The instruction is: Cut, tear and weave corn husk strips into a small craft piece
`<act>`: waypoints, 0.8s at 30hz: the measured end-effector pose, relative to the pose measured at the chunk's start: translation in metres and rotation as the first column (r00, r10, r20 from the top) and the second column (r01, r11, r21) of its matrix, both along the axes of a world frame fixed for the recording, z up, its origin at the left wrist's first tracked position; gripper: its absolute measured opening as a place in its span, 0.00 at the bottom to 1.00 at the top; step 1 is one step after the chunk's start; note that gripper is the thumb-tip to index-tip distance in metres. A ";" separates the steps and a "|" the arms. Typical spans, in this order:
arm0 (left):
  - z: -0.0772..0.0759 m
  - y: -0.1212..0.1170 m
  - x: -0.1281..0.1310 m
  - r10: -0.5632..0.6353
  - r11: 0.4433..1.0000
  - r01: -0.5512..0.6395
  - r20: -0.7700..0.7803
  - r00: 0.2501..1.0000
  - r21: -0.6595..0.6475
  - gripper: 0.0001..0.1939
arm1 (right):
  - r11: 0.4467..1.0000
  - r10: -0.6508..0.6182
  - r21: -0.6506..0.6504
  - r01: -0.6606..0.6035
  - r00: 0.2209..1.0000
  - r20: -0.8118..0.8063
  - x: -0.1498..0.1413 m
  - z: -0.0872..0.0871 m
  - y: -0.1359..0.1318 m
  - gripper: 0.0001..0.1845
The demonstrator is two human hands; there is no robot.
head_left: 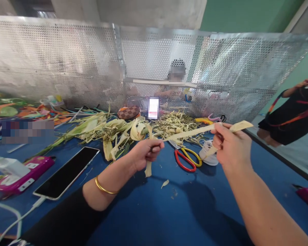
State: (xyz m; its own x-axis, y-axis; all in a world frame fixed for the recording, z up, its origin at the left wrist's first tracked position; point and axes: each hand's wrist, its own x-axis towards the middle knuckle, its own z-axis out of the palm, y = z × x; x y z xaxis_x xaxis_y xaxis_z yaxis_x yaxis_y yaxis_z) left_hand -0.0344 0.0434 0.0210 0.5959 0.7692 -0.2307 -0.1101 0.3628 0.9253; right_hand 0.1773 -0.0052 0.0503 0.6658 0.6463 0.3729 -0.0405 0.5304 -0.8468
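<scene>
At the lower left of the frame we see a magenta power strip (38, 171) with a white plug in it, and beside it a phone (66, 174) with a cable attached, probably laid there to charge; right of that, husks (102, 128) lie heaped towards the back, likely to leave the near surface free; at centre our left hand (147, 153) is curled closed around one part of a pale strip (190, 133), whose end hangs below the fist; the strip slants up between our hands, seemingly pulled straight to keep it flat; beneath it rest scissors (186, 168), handles towards us, which we take as ready for reach, and a white roll (210, 158); at right our right hand (232, 145) pinches the strip's other part, thumb against fingers
</scene>
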 end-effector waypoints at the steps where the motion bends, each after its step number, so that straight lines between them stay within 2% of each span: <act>1: 0.001 0.003 -0.001 0.048 0.999 -0.047 0.034 0.998 -0.026 0.07 | 1.000 0.015 -0.022 -0.015 1.000 0.012 0.000 0.000 0.001 0.06; 6: 0.001 0.009 -0.002 0.310 0.949 -0.293 0.173 0.935 -0.118 0.11 | 0.990 0.075 -0.119 -0.071 0.997 0.032 -0.004 -0.006 0.003 0.08; 9: 0.000 0.006 0.001 0.486 0.873 -0.464 0.186 0.854 -0.149 0.16 | 0.988 0.050 -0.150 -0.040 0.997 0.062 -0.012 -0.011 0.003 0.08; 12: -0.001 0.000 0.005 0.587 0.809 -0.563 0.176 0.791 -0.166 0.20 | 0.982 0.047 -0.185 -0.024 0.992 0.117 -0.018 -0.016 0.003 0.08; 15: -0.003 -0.006 0.009 0.584 0.811 -0.562 0.174 0.793 -0.165 0.20 | 0.978 0.050 -0.207 -0.008 0.979 0.198 -0.021 -0.022 0.004 0.10; 19: -0.004 -0.018 0.016 0.475 0.879 -0.476 0.165 0.864 -0.033 0.15 | 0.968 0.066 -0.250 0.007 0.957 0.283 -0.027 -0.028 0.003 0.12; 22: -0.006 -0.027 0.019 0.360 0.928 -0.369 0.142 0.922 0.044 0.16 | 0.944 0.156 -0.328 -0.041 0.931 0.332 -0.040 -0.032 -0.003 0.10; 24: -0.007 -0.031 0.020 0.331 0.939 -0.339 0.112 0.937 0.053 0.16 | 0.924 0.225 -0.376 -0.071 0.896 0.383 -0.049 -0.034 -0.008 0.10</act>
State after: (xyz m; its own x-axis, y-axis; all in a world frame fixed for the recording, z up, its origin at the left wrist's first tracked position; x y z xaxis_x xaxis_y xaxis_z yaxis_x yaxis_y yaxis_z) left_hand -0.0140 0.0120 0.0138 0.3180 0.9402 -0.1219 -0.3070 0.2237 0.9251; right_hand 0.1278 -0.0135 0.0158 0.3871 0.8621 0.3269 0.2972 0.2190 -0.9294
